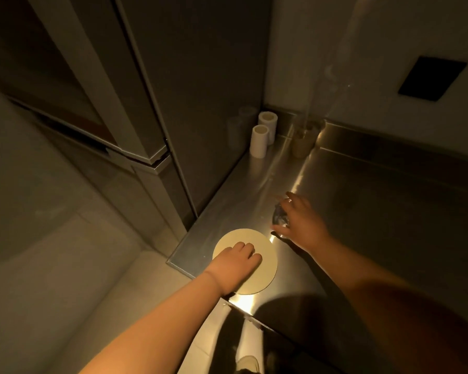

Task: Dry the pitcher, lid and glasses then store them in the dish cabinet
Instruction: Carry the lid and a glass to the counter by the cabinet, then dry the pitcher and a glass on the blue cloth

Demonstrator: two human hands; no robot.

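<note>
A round pale disc, apparently the lid (262,255), lies flat near the left front corner of the steel counter (376,201). My left hand (235,265) rests on top of it with fingers curled down over its surface. To its right, my right hand (300,220) reaches over a small clear glass (280,215) standing on the counter; fingers spread around its top, and the grip is unclear in the dim light. Near the back wall stands a blurred clear vessel, perhaps the pitcher (305,139).
Two white cylindrical cups or rolls (261,140) stand in the counter's back left corner against a tall grey cabinet (200,103). A dark rectangular panel (432,78) is on the wall at right. The floor (106,279) lies to the left of the counter edge.
</note>
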